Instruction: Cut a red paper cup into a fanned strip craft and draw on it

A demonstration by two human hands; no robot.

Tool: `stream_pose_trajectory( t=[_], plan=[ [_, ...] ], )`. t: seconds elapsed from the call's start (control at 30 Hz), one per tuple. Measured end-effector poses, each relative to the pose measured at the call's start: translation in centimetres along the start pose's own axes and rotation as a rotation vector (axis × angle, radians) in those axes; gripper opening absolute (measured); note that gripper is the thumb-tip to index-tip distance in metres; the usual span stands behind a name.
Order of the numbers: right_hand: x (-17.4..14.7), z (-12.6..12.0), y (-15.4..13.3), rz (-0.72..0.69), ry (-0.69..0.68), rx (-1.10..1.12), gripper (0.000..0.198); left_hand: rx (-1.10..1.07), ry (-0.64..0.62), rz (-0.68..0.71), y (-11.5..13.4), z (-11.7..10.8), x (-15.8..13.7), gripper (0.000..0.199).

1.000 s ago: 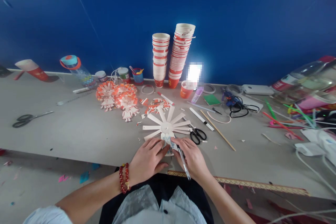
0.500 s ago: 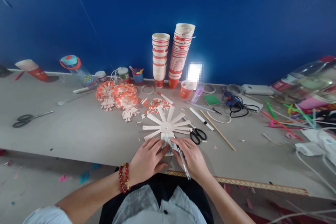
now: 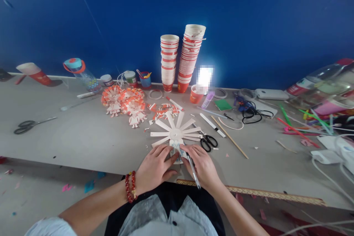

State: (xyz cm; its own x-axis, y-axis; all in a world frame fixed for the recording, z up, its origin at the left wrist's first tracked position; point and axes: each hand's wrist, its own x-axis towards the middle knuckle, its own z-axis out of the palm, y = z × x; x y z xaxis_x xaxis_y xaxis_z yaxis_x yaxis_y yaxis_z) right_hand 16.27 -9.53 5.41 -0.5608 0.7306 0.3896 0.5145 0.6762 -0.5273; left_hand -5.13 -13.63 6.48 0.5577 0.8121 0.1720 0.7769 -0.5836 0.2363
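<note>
At the table's front edge, a small white paper piece with blue drawn lines (image 3: 176,146) lies over the lower part of a cut paper cup (image 3: 175,134), its strips fanned flat like a star. My left hand (image 3: 157,164) rests on the paper's left side, fingertips pressing it down and thumb apart. On the other side, my right hand (image 3: 203,164) holds a pen (image 3: 193,169) slanting back toward me, while its fingertips touch the paper's right edge. Black-handled scissors (image 3: 208,143) lie just beyond the right hand, partly under the strips.
Two tall stacks of paper cups (image 3: 169,62) stand against the blue wall. Orange-edged paper figures (image 3: 134,108) lie at the left, with another pair of scissors (image 3: 30,124) farther out. A wooden stick (image 3: 231,138), tangled cords (image 3: 246,107) and bottles (image 3: 309,81) are at the right.
</note>
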Motion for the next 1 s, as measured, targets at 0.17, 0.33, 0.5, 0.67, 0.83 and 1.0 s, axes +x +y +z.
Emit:
stream_pose_trajectory(
  t=[0.17, 0.33, 0.5, 0.67, 0.83, 1.0],
  plan=[
    [-0.01, 0.04, -0.04, 0.001, 0.003, 0.014, 0.035, -0.018, 0.013, 0.008, 0.02, -0.02, -0.04, 0.05],
    [-0.1, 0.07, -0.01, 0.001, 0.006, 0.021, 0.036, -0.018, 0.02, -0.013, 0.02, 0.02, -0.14, 0.049],
    [-0.15, 0.09, 0.07, 0.005, 0.009, 0.008, 0.035, -0.037, 0.013, -0.021, 0.13, -0.11, -0.11, 0.046],
    [-0.12, 0.09, -0.01, -0.006, 0.016, -0.014, 0.034, -0.036, 0.017, -0.005, 0.03, -0.16, 0.03, 0.046],
    [-0.12, 0.08, 0.01, 0.005, 0.005, -0.005, 0.034, -0.019, 0.024, 0.004, 0.06, -0.26, 0.09, 0.044],
    [-0.11, 0.02, 0.04, 0.013, -0.006, 0.002, 0.036, 0.061, -0.012, -0.006, 0.9, -0.05, -0.45, 0.048]
  ],
)
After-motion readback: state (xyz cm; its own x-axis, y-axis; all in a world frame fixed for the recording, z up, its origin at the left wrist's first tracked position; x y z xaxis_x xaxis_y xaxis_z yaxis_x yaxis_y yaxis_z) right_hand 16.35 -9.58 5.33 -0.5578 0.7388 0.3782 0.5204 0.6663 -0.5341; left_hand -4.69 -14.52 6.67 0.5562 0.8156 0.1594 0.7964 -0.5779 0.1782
